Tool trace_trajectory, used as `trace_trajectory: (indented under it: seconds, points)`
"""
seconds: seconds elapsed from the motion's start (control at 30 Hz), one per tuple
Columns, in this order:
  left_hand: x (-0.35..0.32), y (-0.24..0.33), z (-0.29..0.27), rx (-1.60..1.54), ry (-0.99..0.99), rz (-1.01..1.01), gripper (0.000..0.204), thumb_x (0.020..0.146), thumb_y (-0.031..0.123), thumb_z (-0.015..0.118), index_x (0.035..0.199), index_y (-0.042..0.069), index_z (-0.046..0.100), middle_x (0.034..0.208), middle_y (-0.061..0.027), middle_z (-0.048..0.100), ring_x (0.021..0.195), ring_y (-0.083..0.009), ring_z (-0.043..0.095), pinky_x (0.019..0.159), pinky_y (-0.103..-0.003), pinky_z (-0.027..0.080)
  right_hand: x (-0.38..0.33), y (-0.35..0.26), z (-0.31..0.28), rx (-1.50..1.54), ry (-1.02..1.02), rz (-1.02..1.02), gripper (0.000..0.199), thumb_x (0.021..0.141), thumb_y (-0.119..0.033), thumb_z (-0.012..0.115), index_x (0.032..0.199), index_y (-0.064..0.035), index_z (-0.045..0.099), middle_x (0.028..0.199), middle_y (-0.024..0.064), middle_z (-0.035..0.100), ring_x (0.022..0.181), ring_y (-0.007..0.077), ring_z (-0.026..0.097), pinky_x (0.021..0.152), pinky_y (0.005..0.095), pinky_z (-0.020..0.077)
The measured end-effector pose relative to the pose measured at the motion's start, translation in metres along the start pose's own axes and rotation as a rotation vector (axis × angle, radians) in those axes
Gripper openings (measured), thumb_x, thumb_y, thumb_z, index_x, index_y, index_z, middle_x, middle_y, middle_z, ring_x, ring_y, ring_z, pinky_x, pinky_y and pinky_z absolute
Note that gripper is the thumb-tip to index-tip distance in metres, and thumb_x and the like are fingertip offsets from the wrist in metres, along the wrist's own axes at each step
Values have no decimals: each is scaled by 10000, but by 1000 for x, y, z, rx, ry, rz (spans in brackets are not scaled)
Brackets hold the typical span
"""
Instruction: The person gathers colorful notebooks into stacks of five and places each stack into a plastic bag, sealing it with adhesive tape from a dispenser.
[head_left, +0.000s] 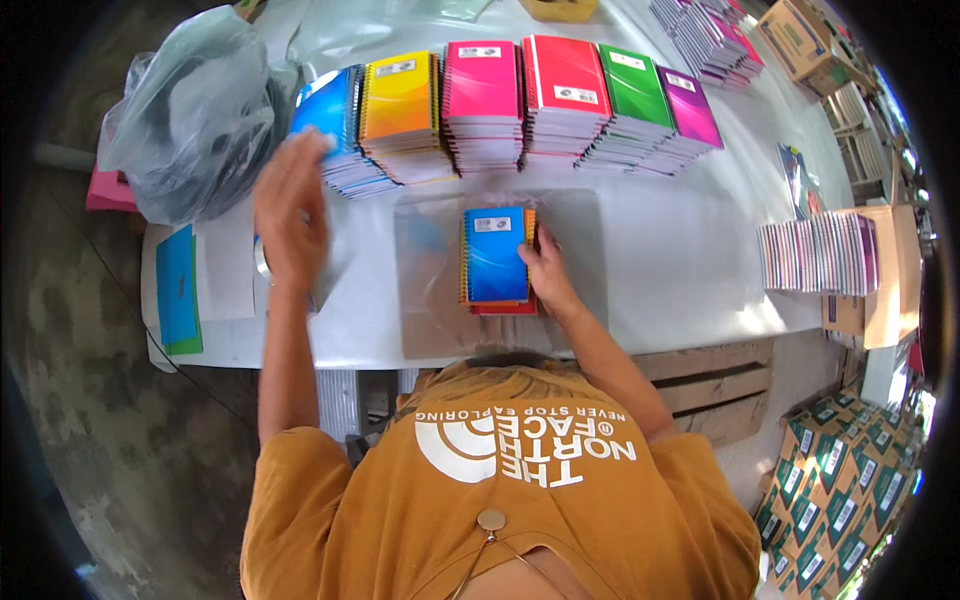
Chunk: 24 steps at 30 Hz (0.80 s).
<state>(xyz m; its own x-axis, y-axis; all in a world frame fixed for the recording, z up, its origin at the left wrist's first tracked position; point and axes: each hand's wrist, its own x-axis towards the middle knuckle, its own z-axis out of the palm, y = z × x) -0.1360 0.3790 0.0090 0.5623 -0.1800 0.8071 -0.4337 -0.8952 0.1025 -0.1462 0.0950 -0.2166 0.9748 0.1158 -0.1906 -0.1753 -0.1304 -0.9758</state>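
Nearest the lens, the mustard T-shirt is filling the lower view, on the near side of the fingers. The right hand is gripping a blue notebook and those beneath it by the right edge, thumb lying over the cover, other fingers mostly hidden. An orange notebook is showing just beside that thumb; a red notebook is poking out on the near side. A clear plastic sheet is lying underneath, spreading left and right of these fingers.

The left hand is hovering with fingertips near the blue pile. It is blurring, so I cannot tell whether its fingers are open, closed or pinching a cover.

Risks, as judged: the right hand is holding one edge only, and the books are sitting unevenly, so a loosened thumb could let them fan or slide on the slick plastic. Coils could snag where spines are overlapping. Beyond the left fingertips, the yellow pile is standing close against the blue; a hooked coil or a sideways nudge could topple both. The plastic bag, bulging left of those fingers, could catch a wide sweep.
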Motion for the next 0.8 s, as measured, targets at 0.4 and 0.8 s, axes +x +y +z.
trace_trajectory:
  seconds: [0.4, 0.8]
  points:
    - [-166, 108, 105, -684, -472, -997, 690, 779, 240, 667, 1344, -13, 364, 1348, -247, 408, 1232, -388, 416, 1062, -446, 274, -8, -43, 7, 102, -24, 121, 516, 783, -233, 715, 1173, 30, 503, 1060, 157, 616, 943, 213, 602, 816, 353, 484]
    - [-127, 116, 60, -1238, -438, -1048, 1001, 618, 50, 729, 1446, 84, 167, 1304, -139, 405, 1226, -258, 407, 1039, -359, 329, -49, -108, -11, 263, -333, -217, 737, 639, -122, 833, 1257, -74, 435, 1129, 55, 545, 1020, 143, 524, 895, 291, 435]
